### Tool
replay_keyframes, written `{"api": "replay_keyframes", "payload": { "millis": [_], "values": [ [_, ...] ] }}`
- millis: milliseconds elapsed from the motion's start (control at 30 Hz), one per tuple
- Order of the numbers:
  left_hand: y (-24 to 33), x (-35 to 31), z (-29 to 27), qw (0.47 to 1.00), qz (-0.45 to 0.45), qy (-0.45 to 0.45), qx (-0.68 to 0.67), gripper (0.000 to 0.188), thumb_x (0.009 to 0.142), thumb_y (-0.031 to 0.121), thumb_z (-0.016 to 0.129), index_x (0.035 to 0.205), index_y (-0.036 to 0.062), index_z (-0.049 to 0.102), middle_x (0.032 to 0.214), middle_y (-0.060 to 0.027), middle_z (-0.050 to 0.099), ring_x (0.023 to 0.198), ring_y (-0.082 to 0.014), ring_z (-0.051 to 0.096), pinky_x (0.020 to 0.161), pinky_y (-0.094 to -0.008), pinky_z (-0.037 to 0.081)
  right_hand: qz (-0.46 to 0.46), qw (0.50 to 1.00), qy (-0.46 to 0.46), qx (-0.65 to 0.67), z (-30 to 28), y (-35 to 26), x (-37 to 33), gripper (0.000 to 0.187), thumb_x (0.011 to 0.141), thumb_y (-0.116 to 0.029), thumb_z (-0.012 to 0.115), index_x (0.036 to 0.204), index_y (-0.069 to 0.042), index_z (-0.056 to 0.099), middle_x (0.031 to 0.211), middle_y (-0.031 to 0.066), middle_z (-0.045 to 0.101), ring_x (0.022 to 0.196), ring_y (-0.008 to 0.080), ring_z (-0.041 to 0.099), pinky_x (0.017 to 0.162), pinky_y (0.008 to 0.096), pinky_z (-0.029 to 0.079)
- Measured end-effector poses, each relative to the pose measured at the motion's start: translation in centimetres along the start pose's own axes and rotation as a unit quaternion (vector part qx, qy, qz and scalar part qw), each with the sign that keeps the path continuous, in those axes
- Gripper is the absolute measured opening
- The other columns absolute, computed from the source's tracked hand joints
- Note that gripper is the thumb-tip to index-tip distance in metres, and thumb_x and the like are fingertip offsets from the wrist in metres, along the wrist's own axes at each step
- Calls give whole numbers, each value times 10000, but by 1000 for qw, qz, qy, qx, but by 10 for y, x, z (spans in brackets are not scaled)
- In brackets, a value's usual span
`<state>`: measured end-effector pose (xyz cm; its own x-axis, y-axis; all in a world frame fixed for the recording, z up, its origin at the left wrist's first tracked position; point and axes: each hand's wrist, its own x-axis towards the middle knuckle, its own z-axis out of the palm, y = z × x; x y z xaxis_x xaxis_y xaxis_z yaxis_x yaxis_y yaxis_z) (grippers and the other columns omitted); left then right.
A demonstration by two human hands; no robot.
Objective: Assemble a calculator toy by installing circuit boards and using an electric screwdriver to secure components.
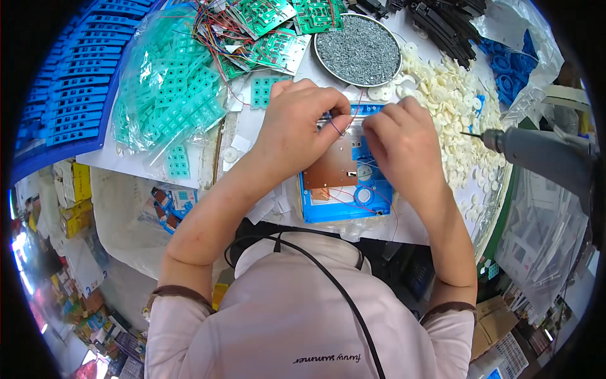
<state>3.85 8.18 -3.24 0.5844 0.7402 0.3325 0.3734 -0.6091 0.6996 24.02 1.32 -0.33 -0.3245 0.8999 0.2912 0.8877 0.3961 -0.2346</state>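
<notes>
A blue plastic case (309, 213) lies open on the table in front of me, with a brown circuit board (328, 169) in its left part. Thin red wires (344, 196) run loosely across the case and over its right edge. Above the board's upper edge, my left hand (306, 123) is closed in a pinch on a thin dark wire (334, 124). My right hand (404, 142) hovers over the case's right side, its fingers curled together; whatever they hold, if anything, is hidden. A teal rubber keypad (262, 93) lies just beyond my left hand.
Small screws (356, 50) fill a round dish. White round plastic pieces (457, 95) spread at right, beside an electric screwdriver (536, 151). Green circuit boards (278, 49) with wires lie at the back. Left are bagged teal keypads (170, 95) and blue plastic parts (79, 76); black strips (442, 28) lie far right.
</notes>
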Motion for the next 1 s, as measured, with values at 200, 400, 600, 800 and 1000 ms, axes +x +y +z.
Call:
{"api": "replay_keyframes", "payload": {
  "millis": [200,400,600,800,1000],
  "values": [
    [-1,8,0,995,62,-31,78,48,861,137,727,905,124,715,832,-2,661,880,-216,601,900,-403,386,37,996,-80,1,-13,-33,-11,110,764,-62,756,854,-62,692,809,72,613,828,288,575,735,406,454],
    [-7,23,-7,969,177,-136,103,49,847,168,723,862,125,703,827,-12,639,921,-221,593,915,-435,394,63,995,-36,75,-7,-40,-25,108,778,-53,753,868,-57,693,809,75,617,813,289,571,730,409,453],
    [10,59,-11,898,237,-321,187,70,807,178,726,774,118,712,822,-20,673,872,-236,656,855,-404,460,84,990,13,109,0,-39,-37,111,784,-60,753,876,-57,691,825,71,605,818,285,560,743,409,441],
    [29,71,-3,852,280,-378,229,57,776,135,711,744,90,721,772,-49,693,815,-253,702,777,-391,494,87,989,20,122,-3,-37,-40,131,777,-40,759,897,-51,706,834,73,608,814,286,557,744,407,436],
    [28,74,-2,846,242,-407,244,46,777,149,706,760,110,723,780,-44,695,826,-224,693,774,-373,483,80,987,31,138,-1,-35,-41,130,775,-41,758,897,-50,713,824,73,607,809,285,557,749,412,437]
  ]
}}
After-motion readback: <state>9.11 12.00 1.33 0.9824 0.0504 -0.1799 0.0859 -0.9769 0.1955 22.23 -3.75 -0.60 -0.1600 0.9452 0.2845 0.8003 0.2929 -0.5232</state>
